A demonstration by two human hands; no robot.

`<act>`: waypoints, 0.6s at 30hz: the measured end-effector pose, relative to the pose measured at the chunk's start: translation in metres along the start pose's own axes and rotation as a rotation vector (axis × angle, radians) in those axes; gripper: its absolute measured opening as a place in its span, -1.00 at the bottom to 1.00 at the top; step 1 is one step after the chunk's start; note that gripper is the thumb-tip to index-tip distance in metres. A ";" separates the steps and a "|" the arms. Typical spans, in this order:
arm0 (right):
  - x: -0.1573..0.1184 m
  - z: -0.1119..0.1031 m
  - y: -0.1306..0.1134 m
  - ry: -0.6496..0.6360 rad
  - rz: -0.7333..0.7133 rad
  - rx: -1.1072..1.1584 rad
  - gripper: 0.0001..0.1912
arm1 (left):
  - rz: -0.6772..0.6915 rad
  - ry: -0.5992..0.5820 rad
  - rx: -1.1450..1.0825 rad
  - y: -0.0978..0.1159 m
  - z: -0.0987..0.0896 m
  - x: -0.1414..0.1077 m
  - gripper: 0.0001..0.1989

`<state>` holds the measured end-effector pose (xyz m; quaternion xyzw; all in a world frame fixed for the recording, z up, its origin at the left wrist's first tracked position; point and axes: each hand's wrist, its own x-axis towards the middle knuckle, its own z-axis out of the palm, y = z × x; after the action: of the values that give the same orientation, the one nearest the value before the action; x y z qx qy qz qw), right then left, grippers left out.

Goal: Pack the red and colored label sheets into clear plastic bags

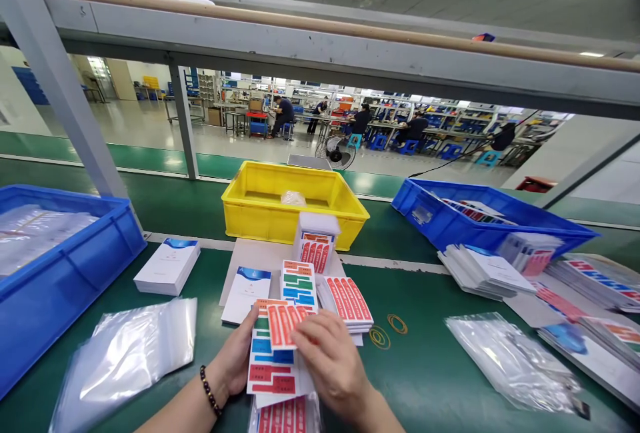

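My left hand (234, 360) holds a multicoloured label sheet (273, 376) by its left edge. A smaller sheet of red labels (285, 325) lies over it, its right edge pinched in my right hand (334, 356). Under them, near the front edge, is a clear bag with red labels (283, 418). Just beyond my hands are a stack of white booklets (247, 292), a stack of multicoloured sheets (299, 283) and a stack of red label sheets (349, 298). An upright bundle of cards (317, 240) stands behind them.
A yellow bin (295, 220) stands at the back, with blue bins at left (75, 293) and right (430, 220). Clear bags (135, 346) and more booklets (169, 266) lie left. Rubber bands (380, 338), bags (515, 360) and paper stacks (485, 270) lie right. People sit far behind.
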<state>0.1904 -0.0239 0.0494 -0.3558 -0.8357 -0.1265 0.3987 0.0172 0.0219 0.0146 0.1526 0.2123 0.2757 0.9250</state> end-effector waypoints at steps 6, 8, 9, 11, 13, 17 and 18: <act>-0.001 0.015 -0.017 -0.299 0.042 0.188 -0.83 | 0.150 0.062 0.158 -0.003 -0.009 0.000 -0.65; -0.007 0.016 -0.010 -0.262 0.139 0.254 -0.82 | 0.190 0.084 0.218 -0.003 -0.010 0.000 -0.65; -0.010 0.016 -0.005 -0.222 0.225 0.283 -0.80 | 0.191 0.092 0.240 -0.003 -0.010 -0.001 -0.63; -0.015 0.017 0.003 -0.161 0.464 0.332 -0.78 | 0.178 0.099 0.289 -0.003 -0.008 -0.003 -0.61; -0.018 0.019 0.009 -0.180 0.690 0.366 -0.76 | 0.171 0.086 0.357 -0.004 -0.005 -0.005 -0.59; -0.017 0.023 0.008 -0.283 0.825 0.356 -0.76 | 0.194 0.033 0.473 -0.007 -0.002 -0.006 -0.52; -0.017 0.024 0.006 -0.288 0.836 0.355 -0.77 | 0.200 0.029 0.493 -0.007 -0.002 -0.006 -0.50</act>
<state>0.1880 -0.0158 0.0205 -0.6018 -0.6763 0.2402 0.3503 0.0149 0.0126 0.0121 0.3895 0.2701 0.3078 0.8250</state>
